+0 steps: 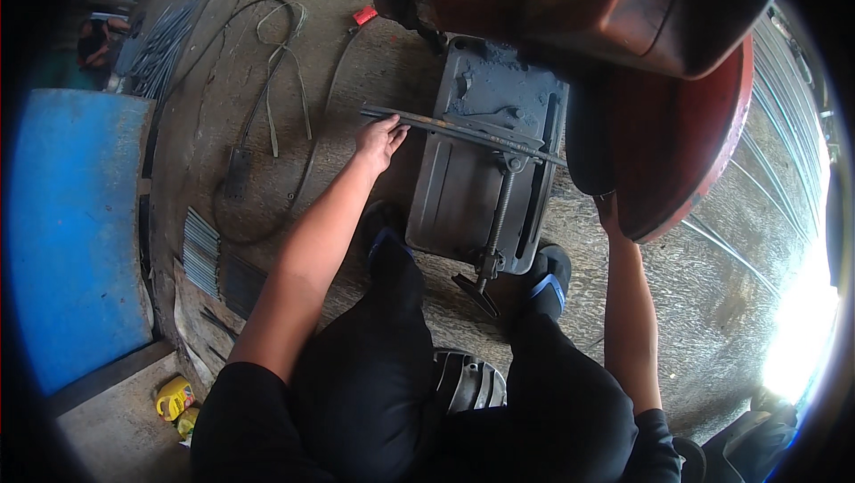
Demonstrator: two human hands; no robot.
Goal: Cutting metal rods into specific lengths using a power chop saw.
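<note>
A cut-off saw stands between my feet, with a grey metal base [441, 202] and a red blade guard [690, 149] over its right side. Dark, slim metal bars [454, 127] lie across the base, against the clamp whose threaded screw [501, 211] runs toward me. At their left end, my left hand [381, 142] closes its thumb and fingers on them. My right hand [607, 207] reaches up behind the red guard. Only its wrist side shows, so its fingers and whatever they touch are hidden. The bars' right end passes close to the guard.
A blue sheet [80, 234] stands at the left. Beside it lie short cut rods [200, 251] and a rod bundle [160, 51]. A cable with a socket block [239, 171] crosses the floor. Long rods [784, 140] lie at the right. A person [93, 42] is at the far left.
</note>
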